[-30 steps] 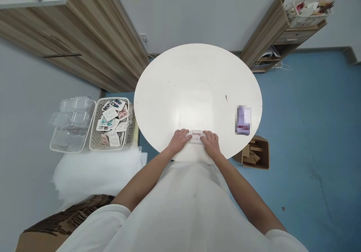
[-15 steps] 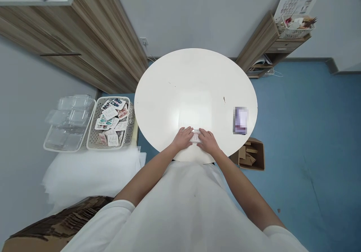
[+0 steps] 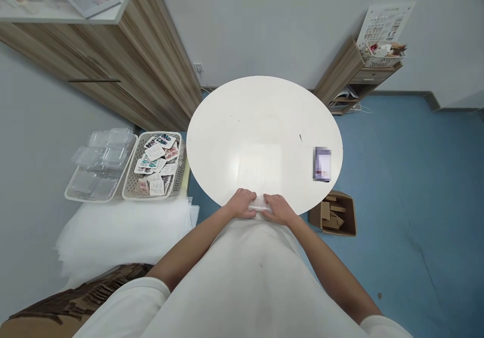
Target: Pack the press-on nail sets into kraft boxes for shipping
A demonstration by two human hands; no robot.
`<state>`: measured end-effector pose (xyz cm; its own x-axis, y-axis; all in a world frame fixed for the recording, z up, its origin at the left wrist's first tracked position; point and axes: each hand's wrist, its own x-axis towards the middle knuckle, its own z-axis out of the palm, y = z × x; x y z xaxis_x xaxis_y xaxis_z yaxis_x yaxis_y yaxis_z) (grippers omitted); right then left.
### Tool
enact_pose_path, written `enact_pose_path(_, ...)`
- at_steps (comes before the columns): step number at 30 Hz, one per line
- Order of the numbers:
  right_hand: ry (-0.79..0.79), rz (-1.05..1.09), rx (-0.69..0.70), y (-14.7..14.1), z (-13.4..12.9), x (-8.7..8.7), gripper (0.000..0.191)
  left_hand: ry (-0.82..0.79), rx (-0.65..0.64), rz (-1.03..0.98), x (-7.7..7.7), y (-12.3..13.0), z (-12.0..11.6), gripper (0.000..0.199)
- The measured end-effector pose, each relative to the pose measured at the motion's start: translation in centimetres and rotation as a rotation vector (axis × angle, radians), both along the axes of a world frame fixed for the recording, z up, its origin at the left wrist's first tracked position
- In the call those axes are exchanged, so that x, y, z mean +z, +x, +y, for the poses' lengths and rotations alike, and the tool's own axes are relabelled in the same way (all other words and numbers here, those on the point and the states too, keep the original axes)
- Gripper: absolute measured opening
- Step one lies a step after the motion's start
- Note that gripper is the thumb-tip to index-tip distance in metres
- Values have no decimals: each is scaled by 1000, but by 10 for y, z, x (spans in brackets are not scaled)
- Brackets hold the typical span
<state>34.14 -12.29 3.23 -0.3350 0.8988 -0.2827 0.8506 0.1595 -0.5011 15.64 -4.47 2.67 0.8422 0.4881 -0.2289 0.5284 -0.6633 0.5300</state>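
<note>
At the near edge of the white oval table (image 3: 212, 141), a small clear plastic case (image 3: 259, 204) lies between my two hands. It looks whitish and see-through, and what is inside is hard to make out. My left hand (image 3: 242, 204) grips its left end, with the thumb on the near side and the fingers curled over the far side. On the right end, my right hand (image 3: 278, 209) holds it the same way. Just beyond the hands is a pale, bright rectangle on the tabletop; whether it is a thin sheet or glare I cannot tell.
A purple, blurred packet (image 3: 321, 164) lies at the table's right. Left stand a basket of carded press-on nails (image 3: 181, 169) and a basket of clear plastic cases (image 3: 94, 186), near white foam sheets (image 3: 124, 232). A carton of cardboard pieces (image 3: 351, 217) sits on the floor.
Both hands have drawn the case closer to my body, to the table's edge. Their fingers have curled more tightly round it. The pinkish contents seen before no longer show clearly.
</note>
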Motion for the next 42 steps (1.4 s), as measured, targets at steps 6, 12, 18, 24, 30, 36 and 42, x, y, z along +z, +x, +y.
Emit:
enact_pose_path(6, 3, 85, -64, 8, 9, 5, 30, -60, 81, -66, 3, 0, 10, 22)
enact_pose_path(12, -81, 136, -343, 11, 33, 3, 30, -186, 264, -138, -3, -3, 28, 32)
enact_pose_path(18, -214, 246, -527, 15, 53, -8, 32, -398, 478, -149, -20, -9, 45, 25)
enact_pose_path(24, -284, 273, -615, 24, 58, -19, 30, -467, 696, -76, -30, -11, 49, 24)
enact_pose_path(30, -202, 204, -596, 23, 61, -26, 27, -403, 719, 14, -28, -9, 48, 24)
enact_pose_path(36, -144, 160, -616, 22, 61, -31, 26, -288, 719, 124, -24, -9, 43, 17)
enact_pose_path(42, 19, 15, -688, 23, 50, -24, 32, 82, 625, 123, -11, -2, 38, 34)
